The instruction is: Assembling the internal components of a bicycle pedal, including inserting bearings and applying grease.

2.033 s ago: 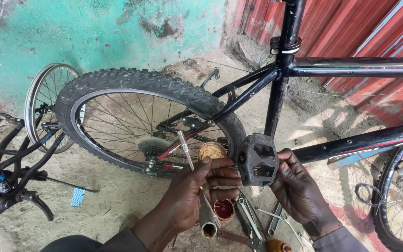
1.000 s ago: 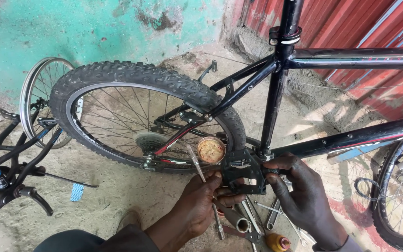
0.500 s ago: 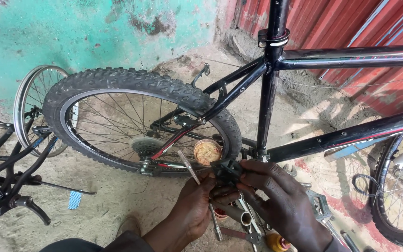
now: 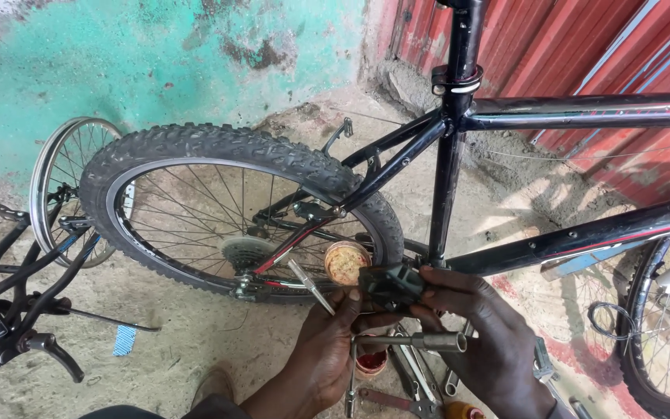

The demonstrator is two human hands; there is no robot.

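Note:
A black bicycle stands upright, its frame (image 4: 443, 178) and knobby rear wheel (image 4: 226, 155) in the middle of the view. My left hand (image 4: 323, 345) grips a thin metal rod (image 4: 309, 285) that sticks up toward the wheel, and its thumb rests against a black pedal (image 4: 388, 284). My right hand (image 4: 482, 326) closes its fingers over the pedal from the right, just below the frame's bottom joint. A steel tube wrench (image 4: 416, 341) lies crosswise under both hands; whether either hand holds it is unclear.
A small round open tin (image 4: 347, 262) sits behind the pedal, beside the tyre. A red cup (image 4: 370, 361) and several loose tools (image 4: 412, 388) lie on the ground below my hands. A bare rim (image 4: 56, 178) leans on the green wall; another bike's handlebar (image 4: 17, 341) is at left, a second wheel (image 4: 661, 334) at right.
The pedal has dropped from in front of the wheel to lower down by the frame's bottom joint. Both hands have closed in around it; the left hand has kept hold of the rod.

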